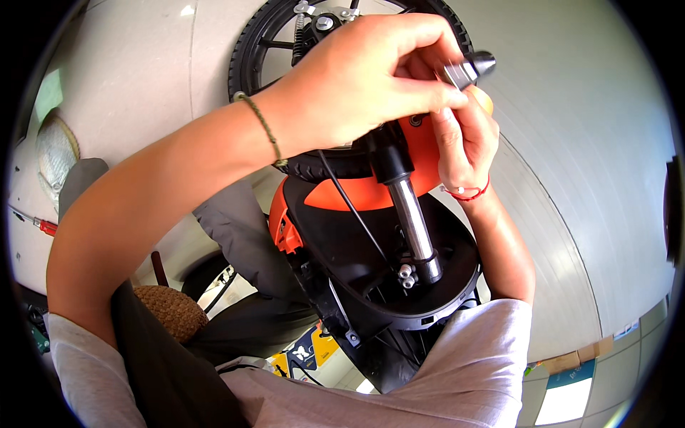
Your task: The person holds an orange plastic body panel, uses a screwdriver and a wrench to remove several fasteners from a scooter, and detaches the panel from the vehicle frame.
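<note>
My left hand reaches in from the left and grips a metal cylindrical piece with a black tapered end. Just below it, my right hand is closed, fingertips up against that piece; a small yellow-orange shape shows behind them, and what they hold is unclear. Beneath both hands lies an orange and black vehicle body with a fork tube, black above and chrome below, two small bolts and a black cable. A spoked black wheel is at the top, partly hidden by my left hand.
A red-handled screwdriver lies on the pale floor at the left. My bent leg is beside the vehicle. A brown woven object, a yellow printed item and cardboard lie lower down.
</note>
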{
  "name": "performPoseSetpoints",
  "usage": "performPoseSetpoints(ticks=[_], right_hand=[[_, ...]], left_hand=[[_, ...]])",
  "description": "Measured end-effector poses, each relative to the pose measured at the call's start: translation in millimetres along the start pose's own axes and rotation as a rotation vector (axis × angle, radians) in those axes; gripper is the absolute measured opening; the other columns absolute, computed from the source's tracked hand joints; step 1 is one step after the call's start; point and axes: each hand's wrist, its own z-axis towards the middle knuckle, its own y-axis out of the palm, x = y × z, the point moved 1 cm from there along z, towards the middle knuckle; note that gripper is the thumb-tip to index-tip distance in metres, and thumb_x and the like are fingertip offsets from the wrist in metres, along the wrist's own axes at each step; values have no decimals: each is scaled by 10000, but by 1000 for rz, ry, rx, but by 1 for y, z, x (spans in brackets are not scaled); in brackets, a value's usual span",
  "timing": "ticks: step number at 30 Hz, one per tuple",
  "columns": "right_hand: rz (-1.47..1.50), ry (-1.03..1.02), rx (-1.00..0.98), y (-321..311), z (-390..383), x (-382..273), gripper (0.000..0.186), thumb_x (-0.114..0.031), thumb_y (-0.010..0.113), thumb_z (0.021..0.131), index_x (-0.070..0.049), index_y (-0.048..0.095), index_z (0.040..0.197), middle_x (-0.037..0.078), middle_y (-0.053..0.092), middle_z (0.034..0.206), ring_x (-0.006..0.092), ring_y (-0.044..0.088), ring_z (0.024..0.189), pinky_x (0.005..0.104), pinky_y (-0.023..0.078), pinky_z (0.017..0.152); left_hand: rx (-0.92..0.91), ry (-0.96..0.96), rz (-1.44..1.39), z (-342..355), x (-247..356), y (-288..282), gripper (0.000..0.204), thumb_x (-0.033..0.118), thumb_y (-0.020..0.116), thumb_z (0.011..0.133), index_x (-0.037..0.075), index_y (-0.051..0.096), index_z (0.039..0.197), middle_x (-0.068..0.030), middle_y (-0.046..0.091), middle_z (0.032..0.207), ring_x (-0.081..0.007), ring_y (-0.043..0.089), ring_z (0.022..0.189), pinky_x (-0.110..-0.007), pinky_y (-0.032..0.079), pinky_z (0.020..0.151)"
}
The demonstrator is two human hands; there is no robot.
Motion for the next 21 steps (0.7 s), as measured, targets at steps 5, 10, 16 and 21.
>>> performPoseSetpoints(ticks=[5,10,16,21], right_hand=[[27,54,162,7,-3,0,245,-102,747,843,27,638,1020,78,669,893,167,639,762,281,509,685],[24,91,40,3,-2,-1,107,-72,667,900,24,644,939,88,648,788,172,623,702,283,497,667],[33,100,46,6,-1,-4,206,-58,680,894,41,609,1059,111,680,851,186,670,773,285,521,703],[-10,-21,141,10,-1,0,313,-43,724,870,26,580,1139,122,669,975,180,670,826,284,535,737]], left_hand=[[17,-21,377,4,-1,6,278,186,766,820,-8,581,894,-87,662,807,-177,653,772,-300,526,744],[-15,6,136,3,-2,2,314,195,717,852,-26,615,1050,-75,674,850,-180,661,834,-303,526,842],[30,38,221,7,0,2,194,90,704,886,23,524,917,-11,574,840,-76,571,780,-236,485,697],[-3,13,244,0,-2,0,177,72,682,886,11,529,949,-36,596,874,-88,585,809,-244,501,730]])
